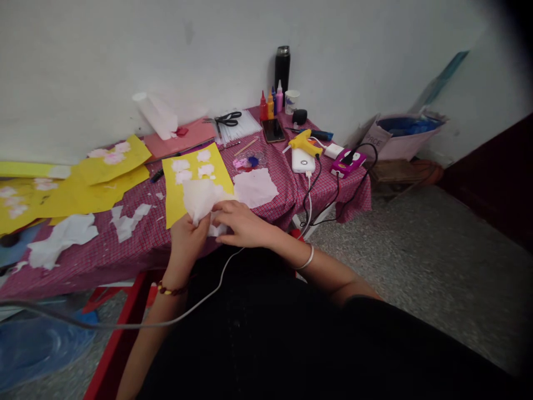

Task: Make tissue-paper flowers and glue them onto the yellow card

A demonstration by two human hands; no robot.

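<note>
A thin white piece of tissue paper (199,199) is held up over the near edge of a yellow sheet (175,205). My left hand (187,236) is closed on its lower part, with the thumb pressed against it. Close by on the right, my right hand (241,223) has its fingers curled at the tissue's right side; a small white piece shows between them. Torn pale pink patches (182,176) lie on the yellow sheet beyond. A larger pale pink tissue piece (255,187) lies flat to the right of the sheet.
Torn tissue (62,239) and more yellow sheets (100,186) lie on the left. Toward the back are scissors (228,119), paint bottles (270,104) and a phone (273,131). A yellow glue gun (306,144), a power bank (303,161) and cables are on the right. A white cable (204,300) crosses my lap.
</note>
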